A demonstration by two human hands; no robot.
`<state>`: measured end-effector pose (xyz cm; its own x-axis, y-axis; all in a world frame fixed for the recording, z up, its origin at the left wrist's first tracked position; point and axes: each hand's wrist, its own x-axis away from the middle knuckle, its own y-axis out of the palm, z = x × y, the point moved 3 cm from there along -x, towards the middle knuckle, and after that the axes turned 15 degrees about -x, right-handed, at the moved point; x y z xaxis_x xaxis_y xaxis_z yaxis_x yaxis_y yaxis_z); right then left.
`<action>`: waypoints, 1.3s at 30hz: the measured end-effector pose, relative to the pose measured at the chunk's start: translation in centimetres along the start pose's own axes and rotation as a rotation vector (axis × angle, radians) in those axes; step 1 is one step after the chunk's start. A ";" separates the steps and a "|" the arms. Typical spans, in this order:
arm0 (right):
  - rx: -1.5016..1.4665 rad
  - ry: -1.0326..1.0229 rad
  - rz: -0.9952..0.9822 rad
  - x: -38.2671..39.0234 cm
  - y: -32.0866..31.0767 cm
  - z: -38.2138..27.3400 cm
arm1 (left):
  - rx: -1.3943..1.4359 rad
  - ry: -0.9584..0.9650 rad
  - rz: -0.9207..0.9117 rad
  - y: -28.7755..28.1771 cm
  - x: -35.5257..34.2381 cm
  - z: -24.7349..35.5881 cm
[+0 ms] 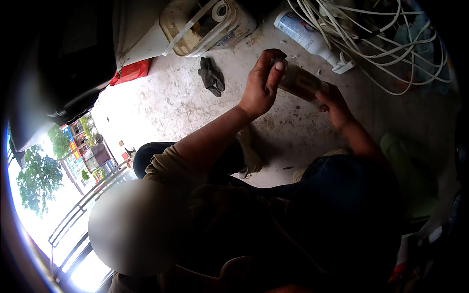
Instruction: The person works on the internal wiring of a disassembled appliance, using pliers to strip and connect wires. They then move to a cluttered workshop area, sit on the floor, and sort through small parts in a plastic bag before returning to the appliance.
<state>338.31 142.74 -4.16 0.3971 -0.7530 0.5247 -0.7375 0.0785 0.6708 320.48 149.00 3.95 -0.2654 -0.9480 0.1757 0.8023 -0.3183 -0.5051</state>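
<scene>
A clear cylindrical container (302, 84) with a pale label and brownish contents is held tilted above the dirty floor, between my two hands. My left hand (263, 82) is wrapped round its upper left end, thumb on top. At the lower right end, the fingers of my right hand (335, 104) are closed round it. The motion blurs its surface, and my hands cover both ends, so I cannot make out the cap. On the floor to the left of my left hand lies a dark crumpled glove (211, 78).
A square whitish bucket (215, 41) with a tape roll (219, 11) stands at the far side. Right of it lie a white-and-blue bottle (304, 35) and tangled white cable (391, 49). A red object (131, 72) is at left, green cloth (408, 171) at right.
</scene>
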 end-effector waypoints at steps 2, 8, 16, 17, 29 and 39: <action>0.125 -0.099 0.010 0.1 0.6 -0.7 | 0.064 -0.143 -0.003 0.2 0.1 -0.6; 0.238 -0.343 0.026 -0.2 0.3 -0.1 | 0.191 -0.416 0.013 1.0 0.0 -2.5; 0.182 -0.046 -0.019 0.0 0.2 0.4 | -0.065 -0.134 0.072 0.4 1.9 -1.2; 0.171 -0.022 -0.013 0.0 0.3 0.5 | -0.070 -0.088 0.105 0.4 2.1 -1.1; -0.571 0.723 0.015 0.4 -0.1 4.0 | -0.251 0.682 -0.260 -0.7 2.8 3.0; -0.434 0.486 -0.316 0.0 -0.7 2.8 | -0.851 0.505 -0.511 -4.4 -0.4 9.0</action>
<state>337.28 140.89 -6.09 0.8282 -0.4146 0.3772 -0.3038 0.2335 0.9237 321.84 150.82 13.72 -0.8023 -0.5363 0.2623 -0.0403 -0.3896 -0.9201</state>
